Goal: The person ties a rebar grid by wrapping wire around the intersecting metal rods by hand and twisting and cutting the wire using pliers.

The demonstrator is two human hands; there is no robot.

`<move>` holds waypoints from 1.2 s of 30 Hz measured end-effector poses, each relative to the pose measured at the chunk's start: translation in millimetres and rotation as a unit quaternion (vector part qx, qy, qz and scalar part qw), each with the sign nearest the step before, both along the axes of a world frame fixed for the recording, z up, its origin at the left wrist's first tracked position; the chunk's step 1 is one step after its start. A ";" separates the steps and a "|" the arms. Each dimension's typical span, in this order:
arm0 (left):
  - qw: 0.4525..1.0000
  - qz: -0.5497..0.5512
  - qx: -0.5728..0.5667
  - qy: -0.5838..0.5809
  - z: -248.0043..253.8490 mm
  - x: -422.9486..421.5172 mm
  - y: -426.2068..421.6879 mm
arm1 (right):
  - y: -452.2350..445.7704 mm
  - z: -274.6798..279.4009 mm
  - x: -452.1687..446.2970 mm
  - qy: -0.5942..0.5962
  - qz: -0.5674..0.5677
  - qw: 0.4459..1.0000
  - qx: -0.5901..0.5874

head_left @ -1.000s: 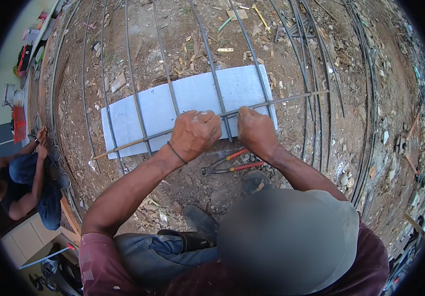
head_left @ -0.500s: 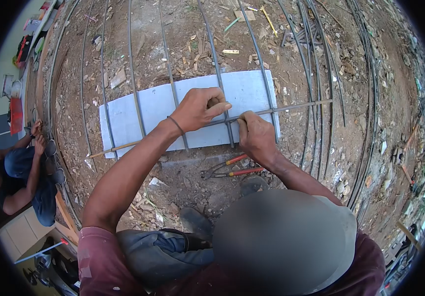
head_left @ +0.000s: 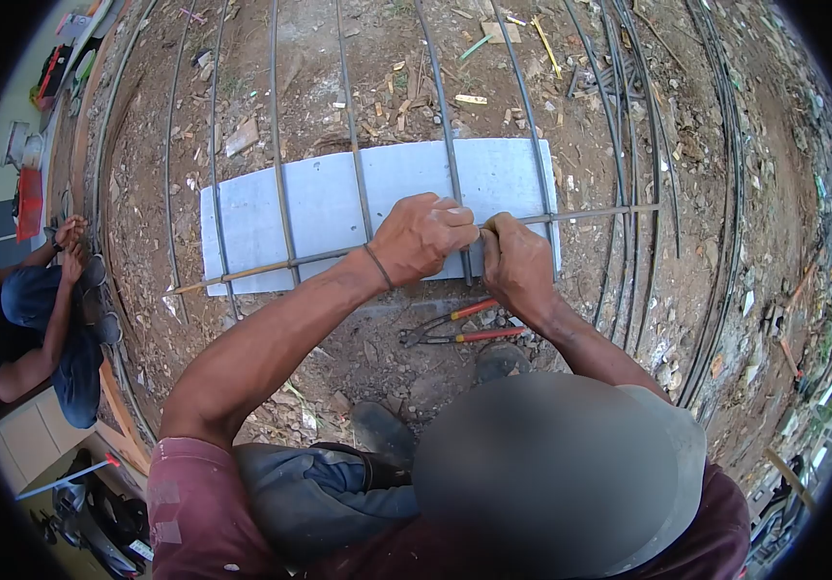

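My left hand (head_left: pixel 425 237) is closed at the crossing of a lengthwise steel bar (head_left: pixel 452 159) and a thin crosswise bar (head_left: pixel 324 256). Right beside it, my right hand (head_left: pixel 519 261) is closed with thumb and fingertips pinched at the same crossing. Whatever the fingers pinch is too small or hidden to make out. Beneath the bars lies a white board (head_left: pixel 324 203). Red-handled pincers (head_left: pixel 454 324) rest on the dirt just below my hands, jaws pointing left.
More steel bars (head_left: pixel 619 145) lie lengthwise on the right. A person (head_left: pixel 39 319) sits at the left edge, hands together. A yellow strip (head_left: pixel 545 46) and wood scraps litter the rough ground (head_left: pixel 377 358). A red-tipped blue rod (head_left: pixel 68 478) lies lower left.
My left hand has moved right and slightly down, closing in on the crossing beside my right hand; its fingers have curled over. The view has shifted slightly.
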State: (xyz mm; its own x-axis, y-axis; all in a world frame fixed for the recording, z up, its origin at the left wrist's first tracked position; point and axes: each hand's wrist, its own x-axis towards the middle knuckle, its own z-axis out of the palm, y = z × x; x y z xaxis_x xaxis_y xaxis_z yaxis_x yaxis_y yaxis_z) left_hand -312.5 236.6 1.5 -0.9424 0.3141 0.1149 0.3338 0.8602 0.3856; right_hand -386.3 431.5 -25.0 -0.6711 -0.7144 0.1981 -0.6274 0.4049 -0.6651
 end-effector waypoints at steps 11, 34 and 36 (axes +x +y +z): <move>0.989 0.020 0.134 -0.061 -14.3 -23.1 -12.3 | 4.5 9.3 -12.4 -0.005 0.043 0.999 -0.011; 0.837 0.386 0.168 -0.350 3.3 -27.9 15.7 | -46.4 33.4 -46.0 -0.164 0.004 0.972 0.167; 0.812 0.386 0.231 -0.372 -1.4 -23.8 4.7 | -44.9 38.6 -48.2 -0.162 0.030 0.975 0.152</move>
